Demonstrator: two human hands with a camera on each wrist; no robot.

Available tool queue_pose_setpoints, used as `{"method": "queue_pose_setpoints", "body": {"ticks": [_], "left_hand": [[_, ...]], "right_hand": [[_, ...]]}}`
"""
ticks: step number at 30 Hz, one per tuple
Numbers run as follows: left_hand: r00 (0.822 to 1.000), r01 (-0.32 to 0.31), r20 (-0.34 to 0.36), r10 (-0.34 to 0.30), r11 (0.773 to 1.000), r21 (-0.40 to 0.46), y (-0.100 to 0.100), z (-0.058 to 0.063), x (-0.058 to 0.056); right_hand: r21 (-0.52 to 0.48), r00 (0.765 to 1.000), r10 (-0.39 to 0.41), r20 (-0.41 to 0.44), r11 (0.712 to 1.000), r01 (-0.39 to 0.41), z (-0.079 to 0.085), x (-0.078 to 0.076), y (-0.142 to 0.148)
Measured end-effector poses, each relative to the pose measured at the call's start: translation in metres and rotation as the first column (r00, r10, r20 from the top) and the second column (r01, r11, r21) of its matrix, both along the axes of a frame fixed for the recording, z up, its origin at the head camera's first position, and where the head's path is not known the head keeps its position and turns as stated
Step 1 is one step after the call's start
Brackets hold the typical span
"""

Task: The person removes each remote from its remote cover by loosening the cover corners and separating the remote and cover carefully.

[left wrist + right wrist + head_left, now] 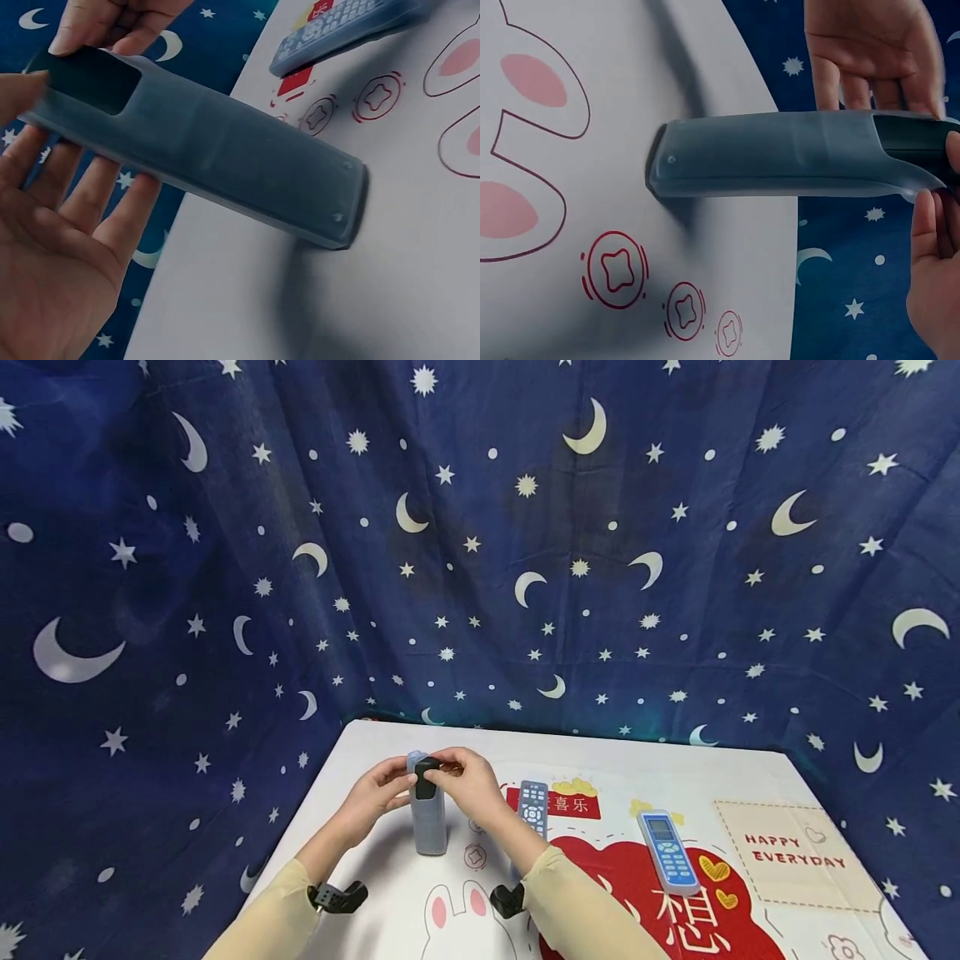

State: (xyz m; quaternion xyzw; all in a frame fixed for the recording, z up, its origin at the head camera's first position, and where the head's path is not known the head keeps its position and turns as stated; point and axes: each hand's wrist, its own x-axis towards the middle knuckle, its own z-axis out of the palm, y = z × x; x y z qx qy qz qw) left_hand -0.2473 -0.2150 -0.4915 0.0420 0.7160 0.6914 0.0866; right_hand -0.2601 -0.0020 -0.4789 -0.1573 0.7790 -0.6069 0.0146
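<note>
Translucent sleeve [247, 165] around a dark device [101, 86], probably light, soft, clingy; left grip [374, 797] and right grip [473, 785] pinch the device's upper end, best spot imo

Free tabletop [393, 870] around held device [430, 825]

Bench [637, 764]: white top, printed with a rabbit [468, 931], red patch [626, 864], yellow hearts [714, 869] and "HAPPY EVERYDAY" lettering [795, 853].
Curtain [480, 589]: deep blue, pale moons and stars, behind.
Grey remote [533, 806]: buttons up, partly over the red banner [593, 813].
Blue-and-white remote [669, 853]: buttons up, farther right, overlapping the red patch.
</note>
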Motion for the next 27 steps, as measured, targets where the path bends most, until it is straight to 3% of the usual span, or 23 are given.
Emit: {"method": "queue_pose_setpoints", "body": {"ticks": [8, 14, 20, 27], "left_hand": [[0.994, -0.106, -0.023, 0.105, 0.994, -0.017, 0.002, 0.02, -0.011], [0.996, -0.084, 0.013, 0.085, 0.993, -0.088, 0.003, 0.027, -0.014], [0.998, -0.066, 0.017, 0.068, 0.994, -0.083, 0.006, 0.028, -0.014], [0.983, -0.161, 0.087, 0.16, 0.987, 0.008, 0.01, 0.017, -0.019]], "right_hand": [[-0.024, 1.0, -0.024, 0.007, 0.999, 0.024, 0.0, -0.001, 0.0], [-0.033, 1.0, -0.012, 0.016, 0.999, 0.013, -0.001, 0.0, 0.001], [-0.019, 1.0, -0.015, 0.024, 1.0, 0.016, 0.0, 0.002, 0.001], [-0.01, 1.0, -0.016, 0.026, 1.0, 0.016, 0.002, 0.004, 0.0]]}}
